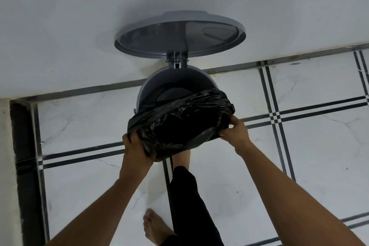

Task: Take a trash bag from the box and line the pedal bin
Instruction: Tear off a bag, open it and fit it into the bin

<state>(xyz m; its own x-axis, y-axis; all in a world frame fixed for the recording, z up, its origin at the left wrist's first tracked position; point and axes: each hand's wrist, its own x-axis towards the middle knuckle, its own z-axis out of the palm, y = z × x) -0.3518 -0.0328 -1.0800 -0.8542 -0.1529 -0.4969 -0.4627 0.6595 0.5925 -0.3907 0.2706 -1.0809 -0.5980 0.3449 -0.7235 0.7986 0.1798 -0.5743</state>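
A grey round pedal bin (159, 84) stands against the white wall, its lid (179, 34) swung up and open. A black trash bag (179, 124) is stretched over the near half of the bin's rim; the far half of the rim is bare. My left hand (136, 150) grips the bag's edge at the near left of the rim. My right hand (234, 130) pinches the bag's edge at the right side. One foot under the bag is at the base of the bin, mostly hidden. The box of bags is not in view.
White marble-look floor tiles (299, 156) with dark stripe borders surround the bin. A dark doorway strip (24, 146) runs down the left. My other bare foot (155, 227) stands on the floor behind, with a black trouser leg (191, 205) beside it.
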